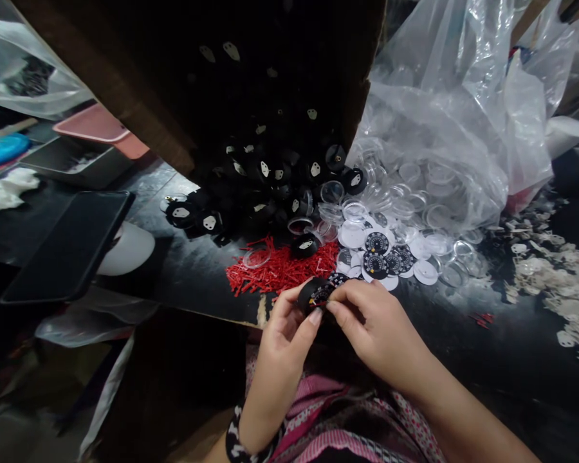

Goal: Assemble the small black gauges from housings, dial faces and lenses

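Observation:
My left hand (282, 334) grips a small black round gauge (309, 293) with a printed dial face, near the table's front edge. The fingertips of my right hand (379, 325) are pinched at the dial, on a thin red pointer (321, 305) lying across it. Just beyond my hands is a heap of red pointers (289, 269). To its right lie round dial discs (377, 265), some black side up, others white. A black housing (305, 245) with a pale metal tab rests on the red heap.
A big carton (164, 122) lies open toward me, spilling black housings (210, 222). Clear round covers (415, 206) spread from a plastic bag (444, 116). Pale metal tabs (554, 276) are heaped at right. A phone (72, 244) leans on a white cup (130, 249) at left.

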